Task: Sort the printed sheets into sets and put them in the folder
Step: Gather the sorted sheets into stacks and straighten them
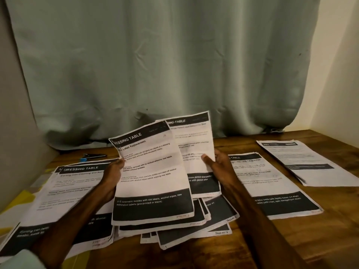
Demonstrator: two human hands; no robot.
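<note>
grey-green curtain [155,65] | cream wall [338,55] | wooden table [291,239]

I see a pale green curtain [155,65] hanging across the back, creased, its hem bunched where it meets the far edge of the worktop [330,239]. The worktop is dark brown wood with a strong grain, and bare boards show at the front right and along the back. To the right of the curtain I see a plain cream wall [338,55]. On the left a grey upright surface [13,113] borders the worktop. Near the back left lies a small black tool with a blue end [93,156], possibly a stapler; I cannot tell for sure.
</note>
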